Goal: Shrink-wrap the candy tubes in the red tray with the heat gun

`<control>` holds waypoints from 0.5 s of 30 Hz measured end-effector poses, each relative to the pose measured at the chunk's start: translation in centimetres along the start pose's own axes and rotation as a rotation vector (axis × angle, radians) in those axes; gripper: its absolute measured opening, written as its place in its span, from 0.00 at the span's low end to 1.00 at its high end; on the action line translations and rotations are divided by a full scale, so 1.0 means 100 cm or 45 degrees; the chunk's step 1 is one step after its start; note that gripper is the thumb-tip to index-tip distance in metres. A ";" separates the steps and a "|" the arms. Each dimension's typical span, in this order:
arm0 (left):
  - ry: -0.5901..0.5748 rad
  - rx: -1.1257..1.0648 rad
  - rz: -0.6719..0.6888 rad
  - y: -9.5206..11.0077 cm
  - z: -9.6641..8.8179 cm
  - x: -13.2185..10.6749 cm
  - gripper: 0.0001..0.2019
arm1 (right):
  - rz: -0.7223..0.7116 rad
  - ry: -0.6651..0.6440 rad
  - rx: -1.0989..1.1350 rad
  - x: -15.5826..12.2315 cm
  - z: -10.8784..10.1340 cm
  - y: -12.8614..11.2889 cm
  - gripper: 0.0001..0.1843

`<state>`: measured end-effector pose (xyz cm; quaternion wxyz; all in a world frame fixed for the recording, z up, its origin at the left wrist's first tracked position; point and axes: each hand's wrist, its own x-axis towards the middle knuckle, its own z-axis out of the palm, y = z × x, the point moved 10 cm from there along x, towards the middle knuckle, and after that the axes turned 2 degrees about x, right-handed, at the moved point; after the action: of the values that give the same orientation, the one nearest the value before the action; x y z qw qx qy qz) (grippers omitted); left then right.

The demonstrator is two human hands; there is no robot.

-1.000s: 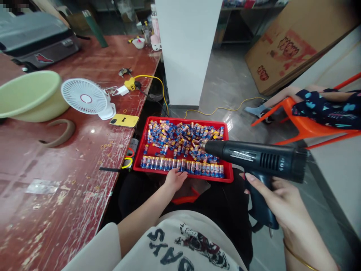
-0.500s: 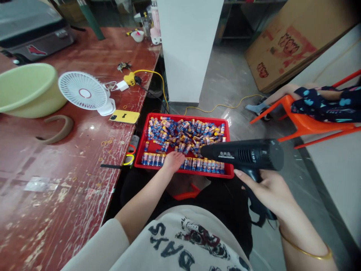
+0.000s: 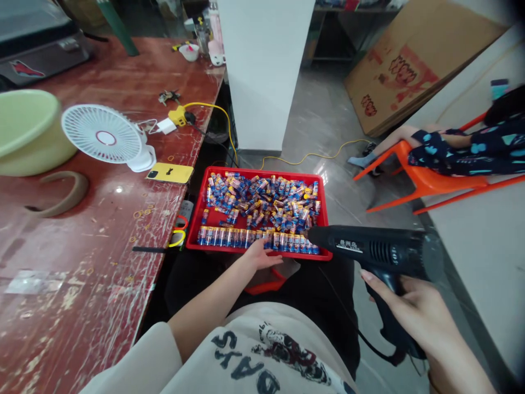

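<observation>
Red tray [image 3: 196, 220], small wrapped tubes [image 3: 262, 200] heaped and rowed inside

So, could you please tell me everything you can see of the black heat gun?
The heat gun is a pistol-shaped tool in what looks like matte black plastic, with a label and cooling slots on its side and a cord trailing from the handle. It lies roughly level, nozzle pointing left at the near right corner of the red tray over the lined-up tubes. The right hand wraps its handle; whether the nozzle touches anything is unclear.
</observation>
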<state>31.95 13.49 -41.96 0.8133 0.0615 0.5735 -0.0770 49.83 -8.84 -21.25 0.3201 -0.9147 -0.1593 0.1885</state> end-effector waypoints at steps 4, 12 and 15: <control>-0.133 0.076 0.063 0.027 0.009 -0.006 0.18 | 0.143 -0.031 0.010 -0.003 0.002 0.009 0.28; -0.096 0.247 0.018 0.007 0.004 0.002 0.18 | 0.306 -0.092 0.023 -0.006 0.004 0.017 0.32; -0.091 0.132 0.051 -0.002 0.010 0.012 0.18 | 0.268 -0.055 0.045 -0.006 0.000 0.013 0.31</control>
<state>33.19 13.00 -42.82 0.8304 0.1123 0.5379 -0.0925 49.55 -10.04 -21.96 0.3110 -0.9163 -0.0658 0.2437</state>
